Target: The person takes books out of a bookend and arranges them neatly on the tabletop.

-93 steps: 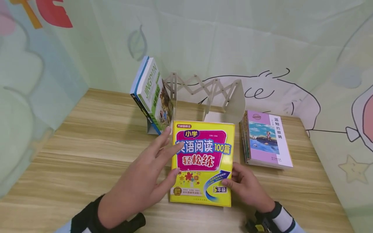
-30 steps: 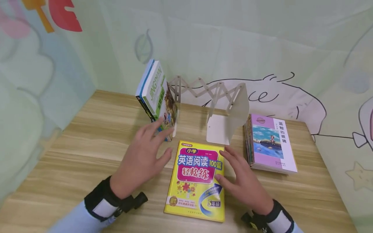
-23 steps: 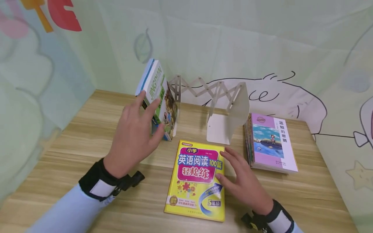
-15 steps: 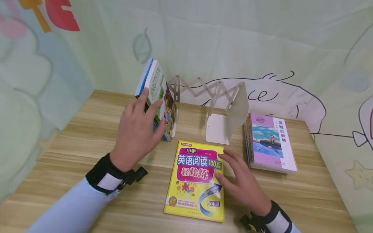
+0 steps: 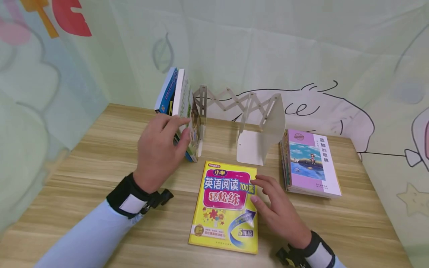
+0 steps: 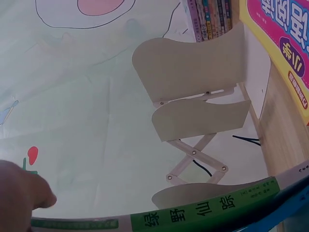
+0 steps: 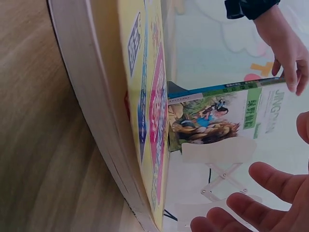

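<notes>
With its fingers curled over the spine side, my left hand (image 5: 157,150) grips a white-and-green book (image 5: 182,96) standing at the left end of a metal rack. Its green spine (image 6: 203,209) crosses the bottom of the left wrist view. Just left of it leans a blue book (image 5: 166,91), with a gap between their tops. A thick yellow book (image 5: 218,219) lies flat on the table. My right hand (image 5: 281,214) is at that book's right edge, fingers loosely bent and apart; whether they touch the cover I cannot tell.
The extendable bookend rack (image 5: 249,147) has scissor-link bars and upright plates behind the yellow book. A stack of thin books (image 5: 311,163) with a purple cover on top lies to the right. A printed cloth wall (image 5: 234,48) stands behind the table.
The yellow book came down flat on the table and the right hand loosened. My left hand left it, reached the standing books and took hold of the white-and-green one, whose top parted from the blue.
</notes>
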Motion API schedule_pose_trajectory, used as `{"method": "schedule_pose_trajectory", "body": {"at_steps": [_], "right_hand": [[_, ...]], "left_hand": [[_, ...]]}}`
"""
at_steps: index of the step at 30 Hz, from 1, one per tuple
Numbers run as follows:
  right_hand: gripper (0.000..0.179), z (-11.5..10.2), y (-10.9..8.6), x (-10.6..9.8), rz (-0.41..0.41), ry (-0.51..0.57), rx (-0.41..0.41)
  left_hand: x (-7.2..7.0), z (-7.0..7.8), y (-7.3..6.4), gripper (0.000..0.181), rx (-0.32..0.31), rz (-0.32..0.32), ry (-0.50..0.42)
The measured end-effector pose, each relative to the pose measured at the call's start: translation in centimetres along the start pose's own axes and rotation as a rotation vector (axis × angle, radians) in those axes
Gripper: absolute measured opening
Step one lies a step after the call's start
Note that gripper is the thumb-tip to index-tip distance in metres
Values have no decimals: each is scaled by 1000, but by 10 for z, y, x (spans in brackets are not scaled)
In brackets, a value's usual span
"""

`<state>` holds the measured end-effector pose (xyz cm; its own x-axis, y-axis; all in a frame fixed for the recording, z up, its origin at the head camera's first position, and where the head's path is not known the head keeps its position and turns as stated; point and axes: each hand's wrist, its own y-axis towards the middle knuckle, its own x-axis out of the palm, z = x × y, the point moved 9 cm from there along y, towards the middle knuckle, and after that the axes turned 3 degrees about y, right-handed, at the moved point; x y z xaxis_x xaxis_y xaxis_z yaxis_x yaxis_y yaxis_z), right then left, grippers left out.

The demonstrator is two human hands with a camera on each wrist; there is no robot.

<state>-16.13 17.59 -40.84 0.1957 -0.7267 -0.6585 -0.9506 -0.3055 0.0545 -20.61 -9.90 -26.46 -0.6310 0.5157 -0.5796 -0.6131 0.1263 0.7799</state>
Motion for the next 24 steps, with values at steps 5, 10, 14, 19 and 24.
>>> {"method": "schedule_pose_trajectory", "body": {"at_steps": [5,10,14,19,24], "right_hand": [[38,2,-1,2,-14,10,24],[37,4,-1,4,-21,11,35],[37,3,-1,4,-17,15,22],[37,4,-1,5,-22,12,30],[37,7,-2,7,-35,16,55]], "left_hand": [[-4,0,-6,22,-41,44,-58],[2,-4,-13,39,-89,-20,-134],[8,-3,-17,38,-85,-98,-106],[7,-3,-21,38,-108,-132,-103],[9,-2,-25,29,-103,-172,-70]]}}
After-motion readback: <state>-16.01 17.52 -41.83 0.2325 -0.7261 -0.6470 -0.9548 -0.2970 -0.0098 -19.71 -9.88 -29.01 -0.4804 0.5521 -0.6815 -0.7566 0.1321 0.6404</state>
